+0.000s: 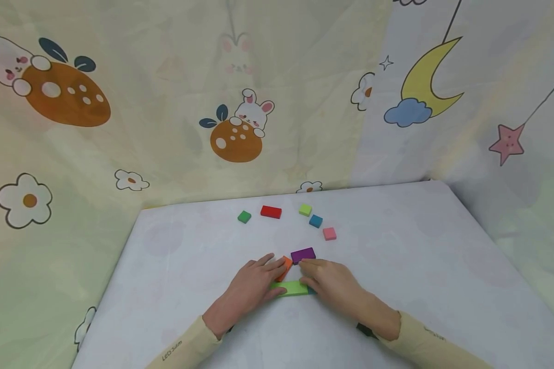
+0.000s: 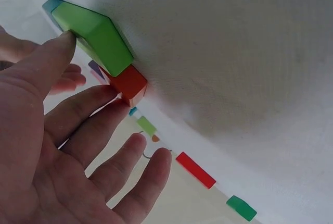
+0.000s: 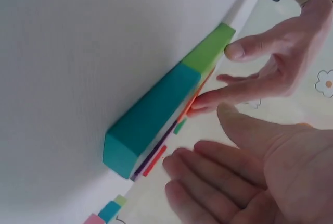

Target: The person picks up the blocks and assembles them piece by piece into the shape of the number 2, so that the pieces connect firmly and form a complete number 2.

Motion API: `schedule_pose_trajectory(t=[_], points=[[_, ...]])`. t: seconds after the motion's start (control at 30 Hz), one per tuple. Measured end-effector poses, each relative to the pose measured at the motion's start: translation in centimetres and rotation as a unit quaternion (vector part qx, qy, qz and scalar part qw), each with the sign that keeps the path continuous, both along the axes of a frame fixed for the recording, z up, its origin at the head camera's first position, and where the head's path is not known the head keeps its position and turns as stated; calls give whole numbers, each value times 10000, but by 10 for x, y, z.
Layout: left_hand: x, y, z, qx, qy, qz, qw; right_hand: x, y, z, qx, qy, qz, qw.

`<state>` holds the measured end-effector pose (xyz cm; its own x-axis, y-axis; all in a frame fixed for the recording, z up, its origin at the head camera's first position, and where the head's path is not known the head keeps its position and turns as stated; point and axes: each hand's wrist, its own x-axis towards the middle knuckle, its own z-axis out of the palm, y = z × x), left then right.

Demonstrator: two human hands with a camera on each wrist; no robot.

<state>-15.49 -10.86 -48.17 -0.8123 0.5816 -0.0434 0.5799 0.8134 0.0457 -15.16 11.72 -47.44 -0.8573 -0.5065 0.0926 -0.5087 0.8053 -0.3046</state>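
My left hand (image 1: 249, 284) reaches in from the left with its fingers spread. Its thumb touches a light green block (image 2: 99, 36), and two fingertips touch an orange-red block (image 2: 127, 84) beside it. At the light green block's right end lies a teal block (image 3: 156, 109), largely covered by my right hand in the head view. My right hand (image 1: 334, 282) hovers over that end with fingers nearly straight and nothing held. Just beyond its fingertips is a purple block (image 1: 303, 254), close to the orange-red block's far end.
Farther back on the white table (image 1: 397, 246) lie a dark green block (image 1: 244, 217), a red block (image 1: 271, 211), a small lime block (image 1: 305, 209), a small blue block (image 1: 316, 221) and a pink block (image 1: 330, 233). A patterned cloth (image 1: 175, 128) hangs behind.
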Motion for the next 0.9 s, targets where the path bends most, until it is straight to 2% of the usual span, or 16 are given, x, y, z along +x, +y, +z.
schedule_pose_trajectory(t=[0.17, 0.3, 0.4, 0.9], points=[[0, 0, -1, 12, -76, 44, 10000, -6, -1, -1, 171, 179, -649, 9976], [0, 0, -2, 48, -90, 62, 9999, -12, -4, 0, 356, 68, -1131, 9929], [0, 0, -2, 46, -53, 41, 10000, -17, -6, 1, 476, -37, -1337, 9899], [0, -1, -2, 110, -29, 5, 9999, -33, -20, -4, 739, -243, -1313, 9883]])
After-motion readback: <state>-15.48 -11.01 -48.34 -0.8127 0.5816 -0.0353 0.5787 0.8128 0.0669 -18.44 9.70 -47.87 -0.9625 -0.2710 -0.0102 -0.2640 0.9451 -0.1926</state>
